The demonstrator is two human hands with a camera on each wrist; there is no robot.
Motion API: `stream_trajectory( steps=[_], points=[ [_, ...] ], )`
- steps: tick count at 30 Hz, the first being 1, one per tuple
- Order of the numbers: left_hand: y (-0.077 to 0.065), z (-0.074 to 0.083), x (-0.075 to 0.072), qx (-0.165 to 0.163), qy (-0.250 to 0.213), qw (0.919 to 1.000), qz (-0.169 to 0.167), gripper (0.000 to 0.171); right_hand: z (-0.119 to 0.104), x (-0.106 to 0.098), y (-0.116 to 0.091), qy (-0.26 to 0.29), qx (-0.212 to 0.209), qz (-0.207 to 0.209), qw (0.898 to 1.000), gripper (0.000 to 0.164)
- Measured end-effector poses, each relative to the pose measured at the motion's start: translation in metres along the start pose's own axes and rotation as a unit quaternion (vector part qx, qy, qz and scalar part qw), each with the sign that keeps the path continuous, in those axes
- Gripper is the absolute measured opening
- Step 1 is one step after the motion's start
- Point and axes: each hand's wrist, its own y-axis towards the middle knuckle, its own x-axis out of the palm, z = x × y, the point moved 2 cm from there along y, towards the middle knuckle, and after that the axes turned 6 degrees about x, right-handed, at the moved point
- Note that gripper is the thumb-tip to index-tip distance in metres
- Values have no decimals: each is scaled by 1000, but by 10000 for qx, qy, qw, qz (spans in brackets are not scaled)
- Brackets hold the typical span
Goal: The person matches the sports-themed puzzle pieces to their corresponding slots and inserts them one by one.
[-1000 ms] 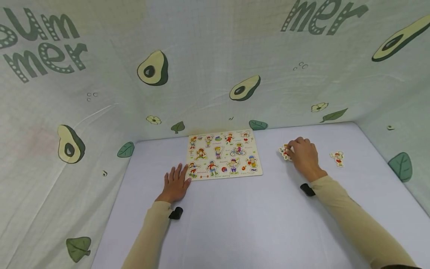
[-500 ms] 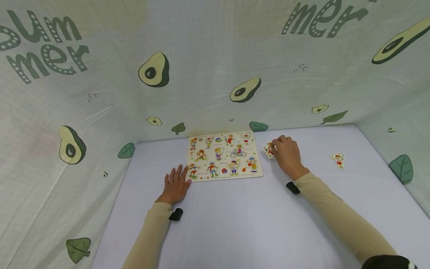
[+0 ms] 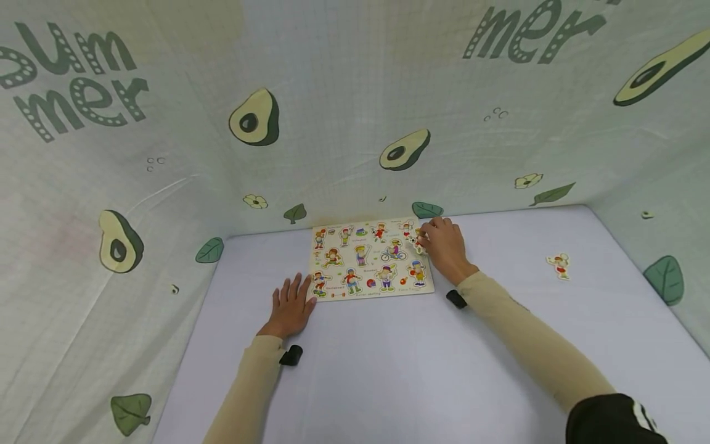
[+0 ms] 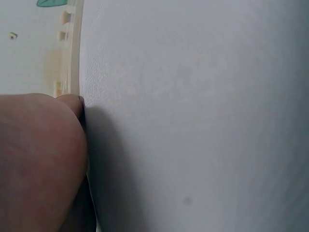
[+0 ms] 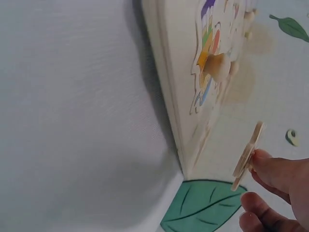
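Note:
A wooden puzzle board (image 3: pixel 348 251) printed with sporty cartoon children lies at the back of the table. My right hand (image 3: pixel 445 246) pinches a small puzzle piece (image 3: pixel 416 242) showing a figure with a football, above the board's right edge. From the right wrist, the puzzle piece (image 5: pixel 248 150) appears edge-on at thumb and fingertips, apart from the board. My left hand (image 3: pixel 289 308) rests flat at the board's lower left corner, fingers spread and thumb near its edge. In the left wrist view, my left hand (image 4: pixel 38 159) hides part of that edge.
Another loose puzzle piece (image 3: pixel 559 265), a figure in red and white, lies on the white table (image 3: pixel 377 364) to the right. Pieces in the board carry wooden knobs (image 5: pixel 217 66). A patterned cloth (image 3: pixel 333 92) stands as a wall behind and at both sides.
My right hand has moved left with the football puzzle piece, from the table at the right to over the board's right edge. My left hand has stayed in place.

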Motion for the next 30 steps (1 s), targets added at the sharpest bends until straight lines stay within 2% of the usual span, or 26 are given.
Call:
stream_trajectory(
  steps=[16,30],
  points=[
    [1,-2,1,31,-39,10000,50,66,-42,32,42,50,-483,-277,9984,12],
    [2,-3,1,-27,-23,10000,34,67,-60,53,69,-324,-419,-713,9960,12]
  ],
)
